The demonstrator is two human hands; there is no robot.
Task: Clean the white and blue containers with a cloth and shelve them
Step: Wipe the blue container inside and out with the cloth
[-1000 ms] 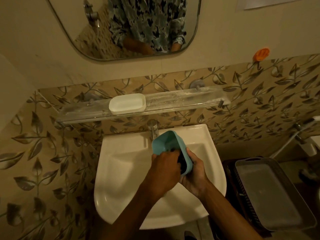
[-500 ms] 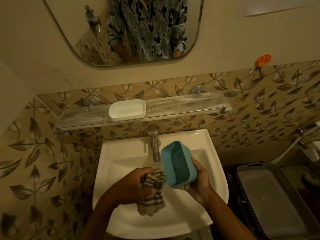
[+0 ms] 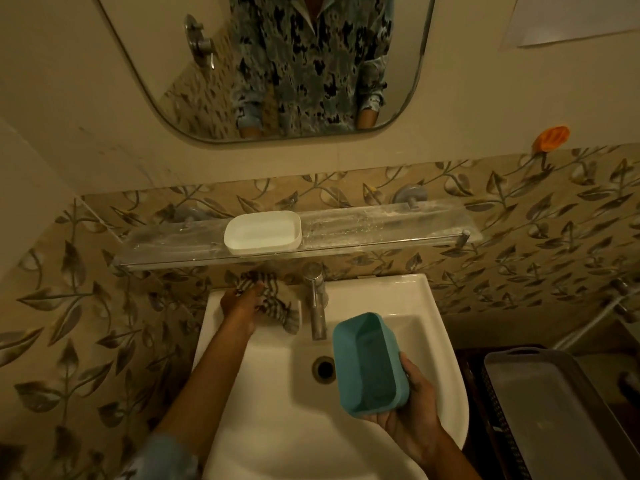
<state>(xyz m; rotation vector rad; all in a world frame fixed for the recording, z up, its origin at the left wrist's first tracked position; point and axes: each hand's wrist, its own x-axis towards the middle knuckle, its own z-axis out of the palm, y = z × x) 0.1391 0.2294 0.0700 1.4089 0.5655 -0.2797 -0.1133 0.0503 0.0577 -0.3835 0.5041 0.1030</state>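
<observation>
The right hand (image 3: 412, 410) has its grip curled round the blue container (image 3: 369, 365), tilted over the sink (image 3: 270, 410). The left hand (image 3: 242, 303) has its grip bunching the striped cloth (image 3: 273, 299) at the sink's back-left rim. The faucet (image 3: 317, 299) stands between them. The white container (image 3: 262, 232) sits on the glass shelf (image 3: 381, 226) above, and a grey basket (image 3: 540, 410) lies to the right.

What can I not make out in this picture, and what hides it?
Head view:
- Underside of blue container: turned away, behind right hand.
- Tray: cut off by right and bottom edges.
- Dirt in white container: too small, dim light.
- Fingertips of left hand: under cloth.
</observation>
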